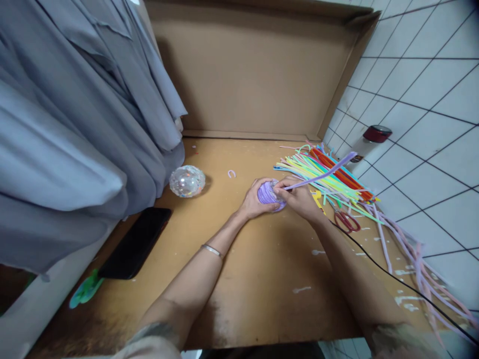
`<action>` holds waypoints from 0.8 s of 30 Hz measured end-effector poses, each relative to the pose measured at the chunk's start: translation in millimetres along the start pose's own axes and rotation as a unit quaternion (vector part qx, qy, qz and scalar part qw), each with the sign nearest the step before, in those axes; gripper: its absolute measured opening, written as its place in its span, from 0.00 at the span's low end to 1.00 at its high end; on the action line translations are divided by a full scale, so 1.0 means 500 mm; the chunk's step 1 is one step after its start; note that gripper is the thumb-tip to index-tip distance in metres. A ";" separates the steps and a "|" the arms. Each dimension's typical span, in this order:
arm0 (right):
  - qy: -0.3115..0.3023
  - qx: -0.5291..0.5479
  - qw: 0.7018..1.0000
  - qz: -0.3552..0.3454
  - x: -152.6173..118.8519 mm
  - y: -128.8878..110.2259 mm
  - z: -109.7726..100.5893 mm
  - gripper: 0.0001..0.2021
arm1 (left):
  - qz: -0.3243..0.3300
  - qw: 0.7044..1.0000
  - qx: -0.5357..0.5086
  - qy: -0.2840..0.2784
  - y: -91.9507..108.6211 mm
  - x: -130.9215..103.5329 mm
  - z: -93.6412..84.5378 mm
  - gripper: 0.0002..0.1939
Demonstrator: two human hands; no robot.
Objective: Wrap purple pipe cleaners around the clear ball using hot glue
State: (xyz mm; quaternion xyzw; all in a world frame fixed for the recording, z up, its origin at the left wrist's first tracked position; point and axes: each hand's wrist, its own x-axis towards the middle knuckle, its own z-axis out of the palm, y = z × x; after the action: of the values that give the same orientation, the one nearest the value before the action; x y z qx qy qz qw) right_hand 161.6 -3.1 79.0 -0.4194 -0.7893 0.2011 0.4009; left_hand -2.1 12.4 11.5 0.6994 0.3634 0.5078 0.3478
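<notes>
My left hand (258,200) is wrapped round the left side of a ball (266,194) covered in coils of purple pipe cleaner. On the ball's right side, the fingers of my right hand (294,194) pinch a purple pipe cleaner (325,174). Its free end sticks out up and to the right, over a pile of coloured pipe cleaners (310,169). Part of the ball's top shows a clear, uncovered patch by my right fingertips. My fingers hide where the strand meets the ball.
A clear ball (187,181) and a small curled pipe cleaner piece (232,174) lie left. Nearer are a black phone (136,243) and grey curtain (112,124). To the right are red-handled scissors (347,221), a yellow tool (317,197), a black cable (396,286) and a red-capped bottle (368,144).
</notes>
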 end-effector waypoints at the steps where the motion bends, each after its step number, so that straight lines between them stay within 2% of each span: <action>1: -0.001 -0.003 1.000 -0.004 0.000 -0.001 0.000 0.08 | 0.000 1.000 -0.002 0.000 0.000 0.000 0.000 0.37; 24: -0.019 0.008 1.000 0.020 -0.001 -0.001 0.004 0.06 | 0.004 1.000 -0.012 0.003 -0.006 0.002 0.000 0.38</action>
State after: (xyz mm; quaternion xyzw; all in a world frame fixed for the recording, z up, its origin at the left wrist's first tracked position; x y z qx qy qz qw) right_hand 160.0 -3.7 78.2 -0.4276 -0.7868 0.2235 0.3849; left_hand -2.2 14.7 9.5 0.6952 0.3558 0.5154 0.3528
